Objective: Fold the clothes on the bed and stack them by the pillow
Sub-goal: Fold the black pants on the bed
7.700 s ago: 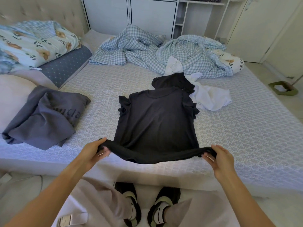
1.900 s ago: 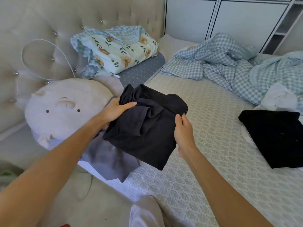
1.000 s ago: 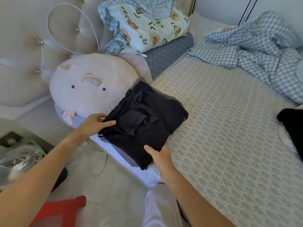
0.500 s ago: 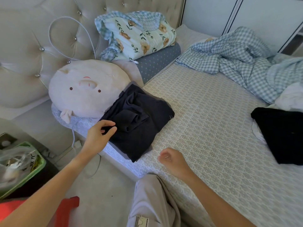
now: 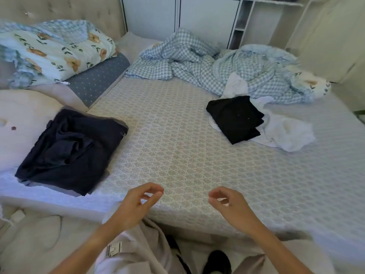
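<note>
A folded dark top [image 5: 73, 149] lies on a grey garment at the bed's left edge, beside the round pale pig pillow [image 5: 17, 123]. Farther right on the bed, a black garment [image 5: 237, 118] rests on a crumpled white garment [image 5: 284, 133]. My left hand [image 5: 138, 204] and my right hand [image 5: 229, 204] hover over the near edge of the bed, fingers loosely curled, holding nothing.
A floral pillow [image 5: 51, 50] on a grey dotted bolster [image 5: 96, 80] lies against the headboard. A rumpled blue checked duvet [image 5: 207, 64] fills the far side. White wardrobes [image 5: 177, 16] stand behind. The patterned mattress cover [image 5: 177, 139] spans the middle.
Both hands have let go of the folded dark top, which now lies by the pig pillow, and have drawn back to the bed's near edge. The view has swung right toward the black and white garments.
</note>
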